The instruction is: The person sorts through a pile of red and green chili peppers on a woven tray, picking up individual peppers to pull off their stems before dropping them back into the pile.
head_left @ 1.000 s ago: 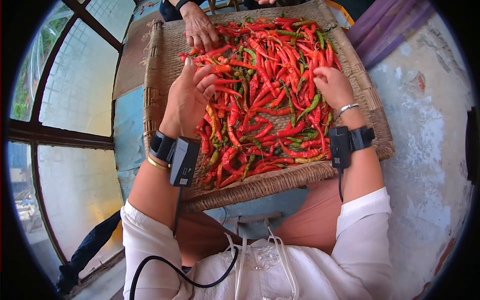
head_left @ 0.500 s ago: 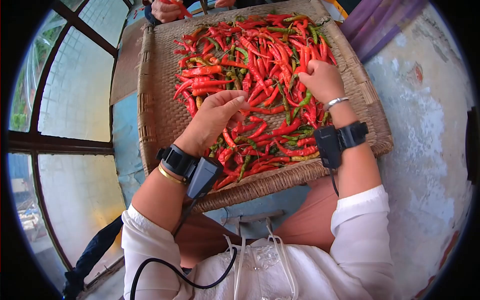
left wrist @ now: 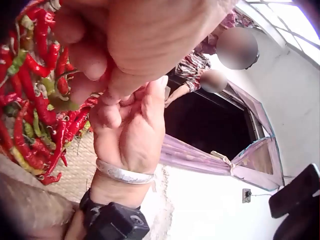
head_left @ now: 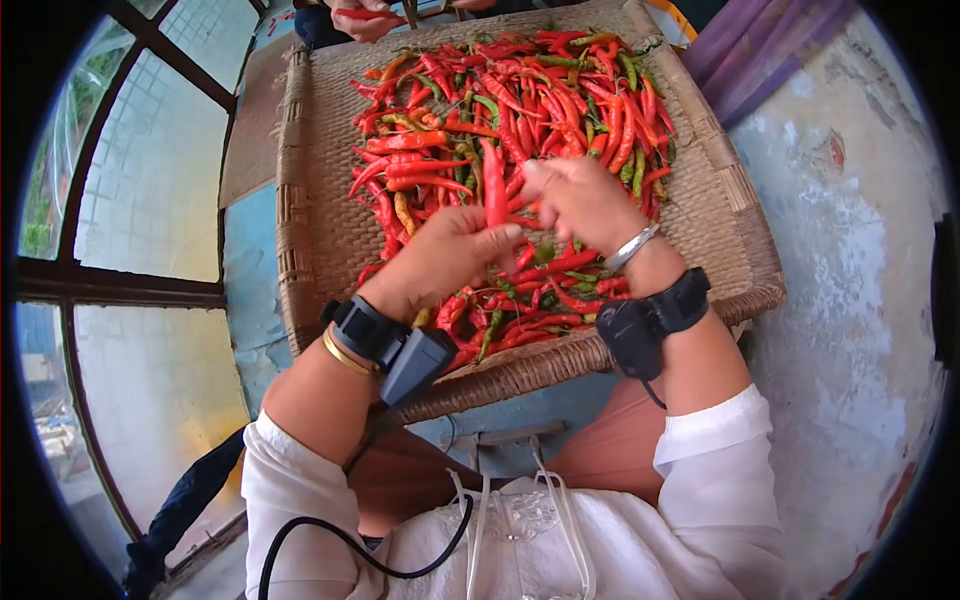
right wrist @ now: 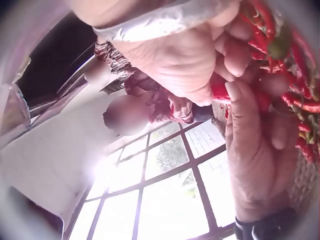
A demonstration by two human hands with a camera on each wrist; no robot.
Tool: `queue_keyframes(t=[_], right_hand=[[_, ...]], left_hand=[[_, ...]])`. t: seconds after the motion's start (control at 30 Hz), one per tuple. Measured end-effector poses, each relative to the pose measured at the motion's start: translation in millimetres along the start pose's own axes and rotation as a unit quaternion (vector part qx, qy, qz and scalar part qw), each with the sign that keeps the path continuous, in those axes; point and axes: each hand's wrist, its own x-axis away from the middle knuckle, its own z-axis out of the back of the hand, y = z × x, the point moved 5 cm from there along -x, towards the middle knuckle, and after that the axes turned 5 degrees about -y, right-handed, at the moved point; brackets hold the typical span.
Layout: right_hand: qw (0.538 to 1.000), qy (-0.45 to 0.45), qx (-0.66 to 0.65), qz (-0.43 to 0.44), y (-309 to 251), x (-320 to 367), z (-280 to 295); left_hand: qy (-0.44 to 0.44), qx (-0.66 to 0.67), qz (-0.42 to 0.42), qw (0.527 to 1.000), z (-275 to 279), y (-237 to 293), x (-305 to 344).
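Observation:
My left hand point(head_left: 440, 255) grips a red chili pepper point(head_left: 494, 180), which stands upright with its narrow end pointing up. Facing it, my right hand point(head_left: 590, 205) has curled fingers and is slightly blurred; whether it holds anything I cannot tell. The two hands nearly meet in the left wrist view. In the right wrist view, red chili point(right wrist: 220, 92) shows between the hands. A small blurred green piece point(head_left: 545, 252) appears just below them. Beneath spread many red chili peppers point(head_left: 555, 95), some of them green, on a woven tray point(head_left: 515, 380).
Another person's hand point(head_left: 345, 24) at the far edge holds a red chili point(head_left: 370, 14). A framed window point(head_left: 150, 170) lies left, a worn wall point(head_left: 850, 230) right. A purple curtain point(head_left: 760, 60) hangs at the far right corner.
My left hand has come right and inward from the tray's left side and now holds an upright chili. My right hand has moved left to meet it. The other person's hand has drawn back.

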Motion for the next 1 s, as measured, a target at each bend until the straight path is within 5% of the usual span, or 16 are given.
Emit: queue_keyframes(t=[0.07,0.13,0.17,0.23,0.43,0.6,0.83,0.93,1.0], right_hand=[[0.989,0.057,0.132,0.021,1,-5,16],[0.855,0.262,0.425,0.141,-3,0,50],[0.858,0.244,0.441,0.102,7,-4,57],[0.857,0.231,0.446,0.113,22,-13,57],[0.841,0.178,0.511,0.030,27,-17,51],[0.813,0.285,0.461,0.214,-13,5,42],[0.799,0.133,0.460,0.365,-45,41,-36],[0.812,0.045,0.463,0.353,-30,37,-51],[0.859,-0.027,0.352,0.371,-35,37,-43]], left_hand=[[0.015,-0.019,0.007,1.000,17,3,-1],[0.070,0.253,-0.229,0.937,47,18,0],[0.070,0.253,-0.230,0.937,51,20,1],[0.210,0.413,-0.205,0.862,69,12,7],[0.115,0.281,-0.089,0.949,34,-10,-10],[0.081,0.158,-0.060,0.982,13,-9,-9],[0.038,0.305,-0.054,0.950,13,-23,-15],[0.048,0.240,-0.042,0.969,14,-25,-15],[0.070,0.237,-0.034,0.968,19,-24,-14]])
